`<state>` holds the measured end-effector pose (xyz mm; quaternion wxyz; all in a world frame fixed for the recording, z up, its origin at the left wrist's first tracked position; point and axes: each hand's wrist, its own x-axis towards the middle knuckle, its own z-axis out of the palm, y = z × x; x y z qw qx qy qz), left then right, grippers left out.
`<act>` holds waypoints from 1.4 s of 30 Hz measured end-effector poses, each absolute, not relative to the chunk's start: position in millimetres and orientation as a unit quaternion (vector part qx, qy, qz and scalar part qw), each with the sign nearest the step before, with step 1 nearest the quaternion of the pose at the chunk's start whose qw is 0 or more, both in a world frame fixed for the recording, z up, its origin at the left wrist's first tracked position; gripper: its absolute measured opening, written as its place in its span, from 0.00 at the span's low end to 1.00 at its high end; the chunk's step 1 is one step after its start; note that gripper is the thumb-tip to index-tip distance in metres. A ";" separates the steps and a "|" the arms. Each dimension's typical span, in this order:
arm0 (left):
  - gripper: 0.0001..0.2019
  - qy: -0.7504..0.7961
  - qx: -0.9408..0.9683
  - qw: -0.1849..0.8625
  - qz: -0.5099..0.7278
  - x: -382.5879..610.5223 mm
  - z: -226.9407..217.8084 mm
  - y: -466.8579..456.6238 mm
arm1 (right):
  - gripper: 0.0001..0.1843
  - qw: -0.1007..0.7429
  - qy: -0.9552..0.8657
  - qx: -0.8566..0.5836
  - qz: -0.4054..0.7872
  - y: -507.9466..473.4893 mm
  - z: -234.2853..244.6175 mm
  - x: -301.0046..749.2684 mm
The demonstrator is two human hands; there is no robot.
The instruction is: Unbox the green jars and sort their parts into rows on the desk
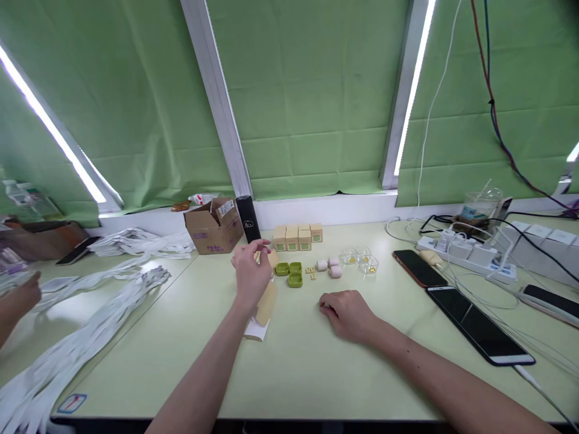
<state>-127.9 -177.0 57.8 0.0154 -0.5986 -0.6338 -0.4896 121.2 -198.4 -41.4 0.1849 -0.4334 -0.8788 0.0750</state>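
Between the forearms, a smooth, pale stretch of table (pixel 294 374) is offered for moving, bounded by the front edge nearest the body, glossy phones (pixel 479 325) to the right and limp white strips (pixel 94 325) to the left. The left hand (pixel 252 271) is raised over flat tan pieces (pixel 266 304), fingers curled; whether anything is pinched cannot be told. The right hand (pixel 347 312) is rested on the surface, loosely curled, palm hidden, contents unclear. Just right of the left hand, three rounded-square green trays (pixel 295 279) are grouped, followed rightward by tiny yellow pieces (pixel 310 270), pale pink cylinders (pixel 335 272) and clear plastic cases (pixel 363 256).
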 end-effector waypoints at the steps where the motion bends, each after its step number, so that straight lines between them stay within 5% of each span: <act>1: 0.11 -0.632 -0.599 0.013 -0.491 -128.6 60.7 -174.7 | 0.10 0.187 -0.879 -0.434 0.073 -198.3 -41.5 121.1; 14: 0.26 -0.604 -0.774 0.083 -0.171 -75.9 55.0 -91.8 | 0.11 0.177 -0.879 -0.437 0.068 -195.2 -43.2 120.8; 20: 0.26 -0.607 -0.784 0.069 -0.109 -49.7 34.7 -38.4 | 0.11 0.169 -0.876 -0.447 0.067 -195.5 -40.9 119.1; 31: 0.40 -0.641 -0.766 0.036 -0.034 -34.1 20.3 24.8 | 0.12 0.162 -0.877 -0.447 0.068 -197.4 -34.4 115.9; 42: 0.23 -0.588 -0.807 0.052 -0.033 -31.4 21.9 25.8 | 0.12 0.163 -0.876 -0.449 0.067 -197.6 -33.0 114.0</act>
